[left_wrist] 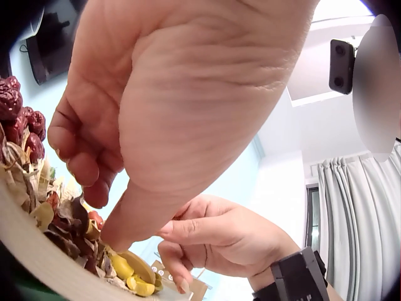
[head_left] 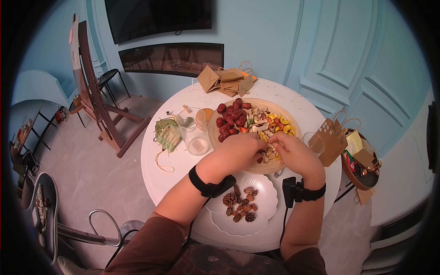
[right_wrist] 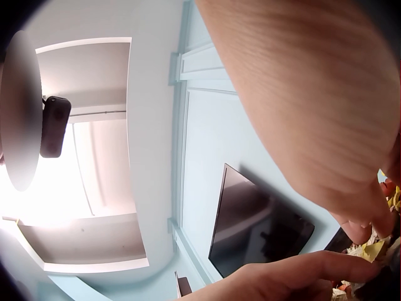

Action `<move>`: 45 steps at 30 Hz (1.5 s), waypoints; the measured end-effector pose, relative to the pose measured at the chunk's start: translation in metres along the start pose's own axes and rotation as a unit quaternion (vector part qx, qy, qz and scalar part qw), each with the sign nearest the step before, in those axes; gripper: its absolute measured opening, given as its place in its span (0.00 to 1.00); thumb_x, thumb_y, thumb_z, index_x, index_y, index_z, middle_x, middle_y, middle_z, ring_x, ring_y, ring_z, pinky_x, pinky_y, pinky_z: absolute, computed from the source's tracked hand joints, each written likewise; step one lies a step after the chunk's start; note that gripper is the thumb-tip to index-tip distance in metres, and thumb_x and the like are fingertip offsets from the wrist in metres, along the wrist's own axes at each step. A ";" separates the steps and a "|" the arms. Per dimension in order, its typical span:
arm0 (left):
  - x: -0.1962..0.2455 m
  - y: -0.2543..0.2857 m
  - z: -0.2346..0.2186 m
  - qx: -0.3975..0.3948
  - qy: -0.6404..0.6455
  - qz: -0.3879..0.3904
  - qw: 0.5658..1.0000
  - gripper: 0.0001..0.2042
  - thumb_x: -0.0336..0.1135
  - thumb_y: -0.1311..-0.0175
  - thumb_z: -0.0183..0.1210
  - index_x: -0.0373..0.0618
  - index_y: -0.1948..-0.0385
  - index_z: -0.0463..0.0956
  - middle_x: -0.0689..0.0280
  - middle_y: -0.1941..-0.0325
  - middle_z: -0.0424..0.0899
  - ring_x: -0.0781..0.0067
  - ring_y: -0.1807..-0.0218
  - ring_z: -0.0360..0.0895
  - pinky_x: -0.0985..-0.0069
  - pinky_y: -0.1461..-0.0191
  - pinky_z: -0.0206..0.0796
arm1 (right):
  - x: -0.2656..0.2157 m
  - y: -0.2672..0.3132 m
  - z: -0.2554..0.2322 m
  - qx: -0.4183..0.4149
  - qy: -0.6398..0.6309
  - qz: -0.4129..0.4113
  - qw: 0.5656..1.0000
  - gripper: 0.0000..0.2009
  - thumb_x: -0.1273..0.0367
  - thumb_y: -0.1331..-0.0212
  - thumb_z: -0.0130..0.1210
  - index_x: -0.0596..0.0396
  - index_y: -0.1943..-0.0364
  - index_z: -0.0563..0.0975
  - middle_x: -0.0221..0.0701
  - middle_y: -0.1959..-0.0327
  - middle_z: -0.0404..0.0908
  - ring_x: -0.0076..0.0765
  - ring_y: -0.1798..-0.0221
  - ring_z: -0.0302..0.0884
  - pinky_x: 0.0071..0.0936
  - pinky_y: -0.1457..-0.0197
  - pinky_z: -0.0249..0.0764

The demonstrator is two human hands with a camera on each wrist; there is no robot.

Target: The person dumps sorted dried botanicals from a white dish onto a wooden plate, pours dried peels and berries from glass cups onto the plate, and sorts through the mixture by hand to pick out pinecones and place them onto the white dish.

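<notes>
Both hands meet over a round wooden tray (head_left: pixel 214 137) of dried fruit and petals. My left hand (head_left: pixel 240 149) bends its fingers over the mixed pieces; in the left wrist view its thumb points down at the tray's contents. My right hand (head_left: pixel 295 153) comes in from the right, thumb and forefinger near the left thumb. A pale yellow piece (right_wrist: pixel 374 249) lies between the hands in the right wrist view; whether either hand pinches it cannot be made out. Dark red dates (head_left: pixel 236 114) fill the tray's left side, yellow slices (head_left: pixel 283 123) its right.
Nearer the body, a white scalloped plate (head_left: pixel 263 220) holds several pinecones (head_left: pixel 229 199). Clear cups (head_left: pixel 198 145) and a green mesh pouch (head_left: pixel 168 134) stand left of the tray. Brown paper bags (head_left: pixel 229 80) lie behind it; another bag (head_left: pixel 331 142) and a clear round container (head_left: pixel 313 143) are at right.
</notes>
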State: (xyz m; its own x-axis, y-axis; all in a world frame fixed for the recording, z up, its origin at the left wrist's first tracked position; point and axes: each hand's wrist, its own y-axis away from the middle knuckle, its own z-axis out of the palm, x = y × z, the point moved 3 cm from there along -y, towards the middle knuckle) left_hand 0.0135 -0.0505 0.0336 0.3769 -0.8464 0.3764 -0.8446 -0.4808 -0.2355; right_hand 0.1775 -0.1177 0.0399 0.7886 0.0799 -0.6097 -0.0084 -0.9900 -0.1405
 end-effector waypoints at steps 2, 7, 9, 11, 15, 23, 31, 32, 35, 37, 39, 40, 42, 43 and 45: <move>0.002 -0.002 0.007 -0.027 -0.024 0.004 0.999 0.11 0.34 0.41 0.61 0.48 0.56 0.82 0.59 0.61 0.79 0.55 0.57 0.80 0.62 0.53 0.72 | -0.001 0.000 -0.001 0.008 -0.010 0.001 1.000 0.09 0.71 0.34 0.46 0.60 0.57 0.76 0.46 0.61 0.82 0.53 0.55 0.80 0.41 0.52 0.74; 0.001 -0.002 0.011 -0.020 -0.039 0.005 0.999 0.12 0.32 0.41 0.60 0.47 0.55 0.82 0.58 0.60 0.79 0.54 0.56 0.80 0.61 0.53 0.72 | 0.006 0.000 -0.002 0.021 -0.013 0.000 1.000 0.09 0.71 0.34 0.47 0.61 0.58 0.76 0.46 0.63 0.81 0.54 0.57 0.80 0.42 0.53 0.74; 0.000 -0.002 0.013 -0.016 -0.041 0.002 0.999 0.13 0.32 0.41 0.60 0.47 0.54 0.82 0.57 0.60 0.79 0.54 0.56 0.80 0.61 0.53 0.72 | 0.007 0.000 -0.002 0.008 0.023 0.007 1.000 0.09 0.71 0.35 0.47 0.61 0.60 0.77 0.46 0.64 0.81 0.54 0.58 0.79 0.42 0.54 0.73; -0.002 -0.002 0.014 -0.017 -0.039 0.001 0.999 0.14 0.32 0.41 0.60 0.46 0.53 0.81 0.57 0.59 0.79 0.53 0.56 0.80 0.60 0.53 0.72 | 0.007 0.000 0.000 -0.004 0.021 0.017 1.000 0.09 0.70 0.35 0.48 0.60 0.60 0.77 0.46 0.63 0.81 0.54 0.58 0.79 0.42 0.54 0.73; 0.000 -0.002 0.012 -0.026 -0.038 -0.005 0.999 0.16 0.32 0.41 0.60 0.46 0.50 0.80 0.56 0.59 0.79 0.51 0.56 0.80 0.59 0.53 0.72 | 0.013 -0.002 0.006 -0.010 0.004 0.005 1.000 0.09 0.69 0.34 0.48 0.59 0.60 0.77 0.46 0.63 0.81 0.53 0.57 0.79 0.42 0.54 0.73; -0.004 -0.002 0.010 -0.039 -0.027 -0.031 0.998 0.21 0.33 0.41 0.60 0.48 0.43 0.74 0.54 0.58 0.81 0.50 0.55 0.81 0.59 0.52 0.72 | -0.001 0.000 0.002 -0.023 0.004 0.029 0.999 0.08 0.70 0.33 0.48 0.59 0.60 0.75 0.45 0.63 0.81 0.53 0.58 0.79 0.41 0.54 0.73; -0.004 -0.003 0.007 -0.034 -0.015 -0.032 0.999 0.20 0.33 0.40 0.60 0.48 0.44 0.74 0.55 0.58 0.81 0.51 0.54 0.80 0.59 0.52 0.72 | 0.005 -0.002 0.007 0.004 0.020 -0.022 1.000 0.07 0.71 0.35 0.48 0.59 0.60 0.75 0.45 0.62 0.81 0.54 0.58 0.79 0.42 0.54 0.74; -0.004 -0.003 0.007 -0.028 -0.007 -0.024 0.999 0.18 0.33 0.40 0.60 0.48 0.46 0.75 0.55 0.58 0.81 0.51 0.54 0.80 0.59 0.52 0.72 | 0.005 -0.004 0.009 -0.005 0.030 -0.011 0.999 0.06 0.72 0.36 0.49 0.59 0.61 0.76 0.45 0.62 0.81 0.54 0.58 0.79 0.42 0.54 0.74; -0.004 -0.006 0.015 -0.037 -0.029 -0.007 0.999 0.16 0.33 0.40 0.60 0.47 0.49 0.77 0.56 0.60 0.80 0.51 0.55 0.80 0.59 0.53 0.72 | 0.009 -0.007 0.014 -0.004 0.047 -0.013 0.999 0.06 0.73 0.38 0.50 0.58 0.61 0.76 0.44 0.62 0.81 0.54 0.58 0.79 0.43 0.54 0.74; -0.001 -0.004 0.015 -0.036 -0.027 -0.004 0.999 0.15 0.33 0.40 0.60 0.47 0.51 0.78 0.57 0.60 0.80 0.52 0.56 0.80 0.58 0.53 0.72 | 0.011 -0.008 0.016 0.005 0.054 -0.026 0.998 0.06 0.74 0.39 0.51 0.58 0.61 0.77 0.44 0.62 0.81 0.54 0.57 0.79 0.43 0.54 0.74; 0.000 -0.004 0.015 -0.035 -0.025 -0.001 0.999 0.14 0.34 0.40 0.60 0.47 0.52 0.79 0.57 0.61 0.80 0.52 0.56 0.80 0.58 0.54 0.72 | 0.010 -0.009 0.016 0.027 0.070 -0.030 0.997 0.06 0.75 0.42 0.52 0.58 0.62 0.78 0.45 0.62 0.81 0.53 0.57 0.79 0.43 0.53 0.75; -0.002 -0.004 0.017 -0.031 -0.025 0.006 0.999 0.13 0.34 0.39 0.60 0.47 0.53 0.80 0.57 0.62 0.80 0.52 0.57 0.80 0.58 0.54 0.72 | 0.009 -0.009 0.017 0.027 0.070 -0.030 0.997 0.06 0.75 0.42 0.52 0.58 0.62 0.78 0.45 0.62 0.81 0.53 0.57 0.79 0.43 0.53 0.75; -0.002 -0.004 0.017 -0.028 -0.026 0.014 0.999 0.12 0.35 0.39 0.60 0.48 0.54 0.80 0.57 0.62 0.80 0.52 0.57 0.80 0.59 0.55 0.72 | 0.007 -0.009 0.018 0.032 0.091 -0.032 0.995 0.07 0.76 0.43 0.52 0.58 0.63 0.79 0.45 0.62 0.81 0.53 0.57 0.80 0.42 0.52 0.75; -0.002 -0.004 0.017 -0.027 -0.024 0.013 0.999 0.12 0.35 0.39 0.60 0.47 0.55 0.80 0.58 0.62 0.80 0.52 0.58 0.80 0.59 0.55 0.72 | 0.006 -0.009 0.018 0.032 0.091 -0.032 0.995 0.07 0.76 0.43 0.52 0.58 0.63 0.79 0.45 0.62 0.81 0.53 0.57 0.80 0.42 0.52 0.75; -0.002 -0.004 0.017 -0.027 -0.023 0.012 0.999 0.11 0.35 0.39 0.59 0.47 0.56 0.81 0.58 0.62 0.80 0.52 0.58 0.80 0.59 0.55 0.72 | 0.005 -0.009 0.018 0.017 0.097 -0.017 0.995 0.07 0.76 0.44 0.52 0.58 0.64 0.80 0.44 0.62 0.81 0.53 0.56 0.80 0.42 0.52 0.75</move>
State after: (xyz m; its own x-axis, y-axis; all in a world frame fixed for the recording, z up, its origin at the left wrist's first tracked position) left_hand 0.0228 -0.0510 0.0189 0.3728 -0.8673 0.3300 -0.8721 -0.4490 -0.1947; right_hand 0.1702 -0.1061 0.0240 0.8927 0.0861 -0.4424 0.0017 -0.9822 -0.1877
